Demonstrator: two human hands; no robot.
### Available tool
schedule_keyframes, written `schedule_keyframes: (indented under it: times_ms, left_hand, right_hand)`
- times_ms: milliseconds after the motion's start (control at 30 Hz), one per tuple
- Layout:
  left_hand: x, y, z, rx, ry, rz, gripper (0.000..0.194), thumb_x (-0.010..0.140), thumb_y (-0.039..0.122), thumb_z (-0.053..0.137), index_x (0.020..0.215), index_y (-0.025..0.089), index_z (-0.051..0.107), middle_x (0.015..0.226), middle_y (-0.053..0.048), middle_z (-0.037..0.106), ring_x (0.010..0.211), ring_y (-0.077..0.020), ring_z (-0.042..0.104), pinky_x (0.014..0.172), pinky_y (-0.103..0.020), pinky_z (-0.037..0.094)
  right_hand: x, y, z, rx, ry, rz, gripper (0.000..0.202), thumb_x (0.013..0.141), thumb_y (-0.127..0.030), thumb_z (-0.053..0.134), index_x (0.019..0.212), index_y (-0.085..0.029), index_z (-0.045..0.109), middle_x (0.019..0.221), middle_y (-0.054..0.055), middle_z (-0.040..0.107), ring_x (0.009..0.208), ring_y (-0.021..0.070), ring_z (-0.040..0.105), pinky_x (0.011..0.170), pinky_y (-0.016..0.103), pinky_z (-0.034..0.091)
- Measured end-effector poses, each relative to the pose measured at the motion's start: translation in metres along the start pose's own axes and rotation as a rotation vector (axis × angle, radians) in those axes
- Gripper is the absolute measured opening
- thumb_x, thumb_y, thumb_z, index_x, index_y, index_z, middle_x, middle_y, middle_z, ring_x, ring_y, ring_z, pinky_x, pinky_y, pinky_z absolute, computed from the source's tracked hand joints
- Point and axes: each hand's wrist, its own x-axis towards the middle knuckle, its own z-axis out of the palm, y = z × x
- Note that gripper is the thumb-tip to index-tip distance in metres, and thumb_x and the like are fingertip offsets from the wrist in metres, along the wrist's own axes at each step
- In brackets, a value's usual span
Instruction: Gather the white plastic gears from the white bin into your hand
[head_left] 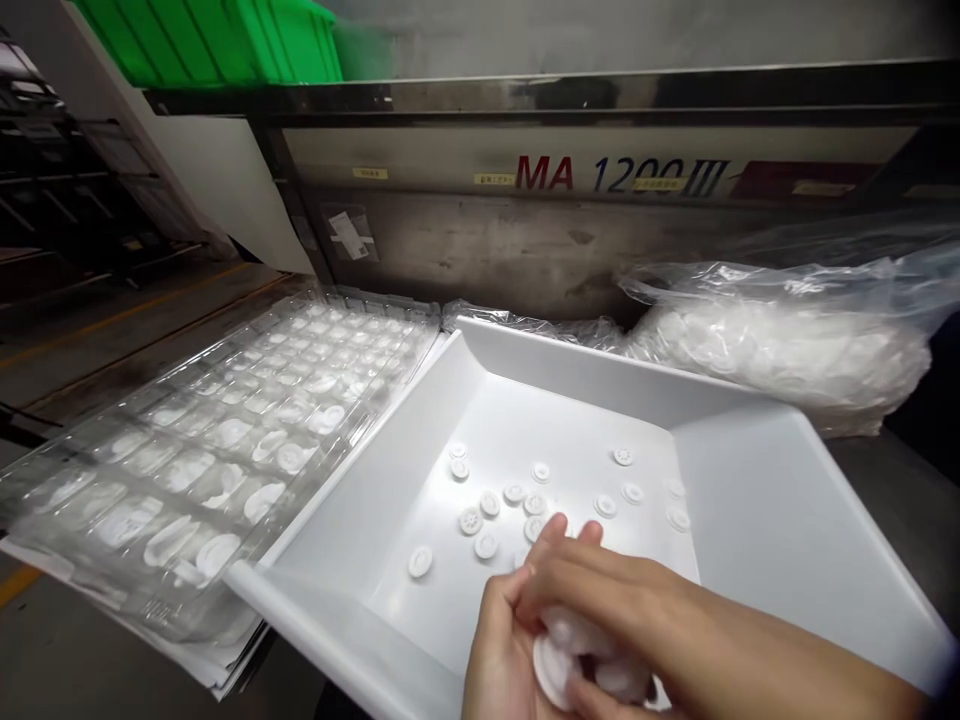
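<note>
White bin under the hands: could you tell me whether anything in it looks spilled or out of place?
Nothing stands out. Small white discs lie loose on the floor of the bin, none over its rim. Both hands hold a few discs together. The clear tray lies flat beside it.

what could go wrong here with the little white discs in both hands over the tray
1. Both hands, left hand and right hand, clutch several white discs together; one might slip and land among the loose discs in the white bin, or past its front rim.
2. The clear blister tray overhangs its support at the left, so a nudge could tip it.
3. The discs look alike, so a dropped one may be hard to tell apart.
</note>
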Motion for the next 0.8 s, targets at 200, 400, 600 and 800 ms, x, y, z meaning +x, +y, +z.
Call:
schedule_keyframes:
  times_ms: [200, 400, 600, 800]
  left_hand:
    - [0.008, 0.000, 0.007, -0.183, 0.051, 0.136, 0.043, 0.098, 0.031, 0.039, 0.140, 0.020, 0.046, 0.133, -0.010, 0.058, 0.109, -0.0254, 0.062, 0.079, -0.033, 0.051]
    - [-0.001, -0.001, 0.010, -0.139, 0.053, 0.098, 0.047, 0.096, 0.027, 0.042, 0.141, 0.017, 0.046, 0.125, -0.013, 0.063, 0.105, -0.0233, 0.065, 0.080, -0.032, 0.053]
    - [-0.005, -0.002, 0.010, -0.151, -0.026, 0.051, 0.059, 0.088, 0.023, 0.039, 0.147, 0.017, 0.037, 0.116, -0.013, 0.064, 0.107, -0.0254, 0.065, 0.085, -0.034, 0.051]
    - [-0.005, -0.004, 0.006, -0.112, -0.148, 0.049, 0.064, 0.082, 0.023, 0.042, 0.145, 0.017, 0.037, 0.101, -0.009, 0.065, 0.095, -0.0224, 0.065, 0.092, -0.035, 0.047]
  right_hand:
    - [0.011, -0.013, 0.000, -0.196, 0.176, -0.162, 0.019, 0.087, -0.037, 0.063, 0.103, -0.026, 0.065, 0.101, 0.006, 0.063, 0.095, 0.0237, 0.064, 0.074, 0.029, 0.057]
    - [0.002, -0.006, -0.001, -0.251, 0.215, -0.258, 0.030, 0.097, -0.023, 0.048, 0.123, -0.039, 0.051, 0.123, -0.002, 0.053, 0.114, 0.0157, 0.055, 0.088, 0.023, 0.055]
    - [0.002, -0.006, 0.004, -0.364, 0.344, -0.226, 0.013, 0.098, -0.030, 0.054, 0.111, -0.033, 0.056, 0.125, 0.002, 0.050, 0.114, 0.0186, 0.051, 0.074, 0.023, 0.058]
    - [0.005, -0.009, 0.009, -0.371, 0.436, -0.182, 0.009, 0.096, -0.027, 0.052, 0.101, -0.030, 0.058, 0.116, 0.004, 0.052, 0.109, 0.0208, 0.051, 0.079, 0.031, 0.055]
